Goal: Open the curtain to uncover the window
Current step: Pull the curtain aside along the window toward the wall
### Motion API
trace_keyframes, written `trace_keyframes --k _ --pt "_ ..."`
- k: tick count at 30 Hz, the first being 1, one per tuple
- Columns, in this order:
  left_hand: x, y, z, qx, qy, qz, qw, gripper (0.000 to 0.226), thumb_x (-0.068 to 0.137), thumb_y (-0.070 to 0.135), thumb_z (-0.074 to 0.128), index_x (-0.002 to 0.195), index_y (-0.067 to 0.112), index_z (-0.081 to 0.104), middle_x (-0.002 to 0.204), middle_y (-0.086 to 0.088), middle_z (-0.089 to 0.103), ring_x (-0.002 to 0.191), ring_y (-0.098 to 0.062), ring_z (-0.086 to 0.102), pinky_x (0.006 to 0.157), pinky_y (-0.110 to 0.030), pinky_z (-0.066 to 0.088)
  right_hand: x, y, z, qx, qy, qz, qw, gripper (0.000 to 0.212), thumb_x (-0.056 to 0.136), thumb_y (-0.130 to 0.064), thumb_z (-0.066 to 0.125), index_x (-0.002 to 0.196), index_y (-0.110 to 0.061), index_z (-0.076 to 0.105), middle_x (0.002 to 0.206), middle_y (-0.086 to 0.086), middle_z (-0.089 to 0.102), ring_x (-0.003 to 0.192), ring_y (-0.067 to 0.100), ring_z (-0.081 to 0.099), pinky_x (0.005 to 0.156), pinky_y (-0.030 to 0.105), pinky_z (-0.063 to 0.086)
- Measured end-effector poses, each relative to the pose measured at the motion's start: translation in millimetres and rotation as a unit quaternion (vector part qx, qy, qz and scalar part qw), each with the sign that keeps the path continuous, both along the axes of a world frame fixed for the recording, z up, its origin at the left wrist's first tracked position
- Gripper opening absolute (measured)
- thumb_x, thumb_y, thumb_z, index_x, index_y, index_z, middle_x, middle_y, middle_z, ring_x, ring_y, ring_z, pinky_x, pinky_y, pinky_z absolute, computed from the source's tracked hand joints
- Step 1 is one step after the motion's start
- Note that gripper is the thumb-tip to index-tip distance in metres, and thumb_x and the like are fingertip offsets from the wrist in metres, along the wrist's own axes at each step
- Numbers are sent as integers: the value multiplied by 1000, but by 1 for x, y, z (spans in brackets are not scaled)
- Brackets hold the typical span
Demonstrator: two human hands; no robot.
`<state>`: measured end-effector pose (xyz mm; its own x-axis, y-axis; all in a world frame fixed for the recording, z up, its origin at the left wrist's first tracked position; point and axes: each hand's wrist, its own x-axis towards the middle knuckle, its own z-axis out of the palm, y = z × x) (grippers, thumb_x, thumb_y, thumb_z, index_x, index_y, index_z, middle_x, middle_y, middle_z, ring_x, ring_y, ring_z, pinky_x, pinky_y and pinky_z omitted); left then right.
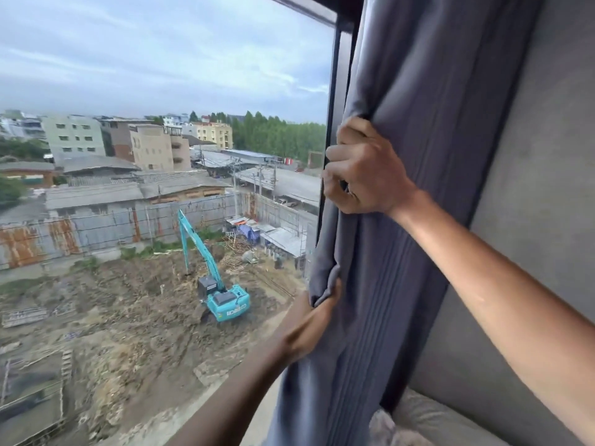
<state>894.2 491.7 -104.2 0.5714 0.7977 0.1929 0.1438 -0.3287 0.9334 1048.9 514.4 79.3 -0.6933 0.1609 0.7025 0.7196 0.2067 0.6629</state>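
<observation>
A grey-blue curtain [415, 162] hangs bunched in folds at the right side of the window [161, 123], against the dark window frame [341, 78]. My right hand [363, 169] is closed around the curtain's leading edge at about mid height. Lower down, my left hand [317, 320] grips the same edge from the window side, its fingers partly hidden in the fabric. The glass to the left of the curtain is uncovered and shows sky, buildings and a building site with a teal excavator.
A grey wall [531, 188] runs along the right, close behind the gathered curtain. A light cushion or bedding [428, 420] lies at the bottom right. The window sill edge [257, 413] runs diagonally along the bottom.
</observation>
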Motion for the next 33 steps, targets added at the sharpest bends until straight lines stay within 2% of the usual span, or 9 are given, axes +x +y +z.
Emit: trace_keyframes --k 6,8,9,10,11,14,17,20,33 --pt "59 14 15 -15 30 0 999 56 89 69 42 56 24 39 53 6 34 52 -11 28 50 -28 23 70 12 8 3 35 -49 998 47 90 -23 35 47 -10 48 55 -7 33 64 19 34 93 35 36" --pt "80 18 18 -21 50 12 998 61 88 71 41 54 20 40 44 1 34 52 -9 23 48 -29 23 91 16 10 12 40 -65 997 43 87 -20 40 45 -11 46 50 -3 39 64 19 35 93 36 37" --pt "90 21 18 -20 67 26 997 65 86 74 40 61 15 54 48 -8 49 44 -22 49 49 -30 27 99 18 11 16 42 -71 996 42 86 -19 43 45 -11 45 49 -1 43 63 20 36 92 36 37" --pt "98 24 19 -17 79 45 996 76 84 77 38 78 6 64 68 -18 65 84 -26 68 52 -31 33 106 20 12 21 43 -77 996 41 84 -18 46 44 -12 44 48 0 46 63 21 38 91 37 38" --pt "109 27 19 -18 92 66 993 85 81 80 37 95 1 65 87 -20 70 79 -30 71 57 -33 39 114 23 14 28 45 -85 995 40 83 -18 49 43 -12 44 48 1 47 63 22 40 91 37 39" --pt "135 37 21 -27 115 85 989 78 80 76 40 103 6 63 101 -14 72 91 -34 70 75 -38 53 137 30 18 34 47 -112 992 40 82 -19 52 43 -11 47 48 2 50 65 26 44 92 37 39" --pt "154 47 31 -8 145 100 984 56 89 60 44 106 9 58 109 -10 67 98 -34 65 84 -37 51 156 33 24 31 54 -140 988 41 83 -20 49 43 -11 49 49 3 53 66 27 46 92 38 41" --pt "166 55 37 -4 160 109 981 56 91 54 44 115 6 59 120 -16 67 107 -37 64 93 -40 52 164 38 33 27 57 -155 986 40 82 -21 47 44 -10 52 49 4 55 65 27 47 88 36 43" --pt "128 67 42 13 161 141 977 54 92 49 46 117 3 58 123 -21 66 113 -40 62 96 -43 50 134 49 34 9 77 -171 982 42 82 -21 46 43 -8 53 49 6 57 65 26 46 91 38 41"
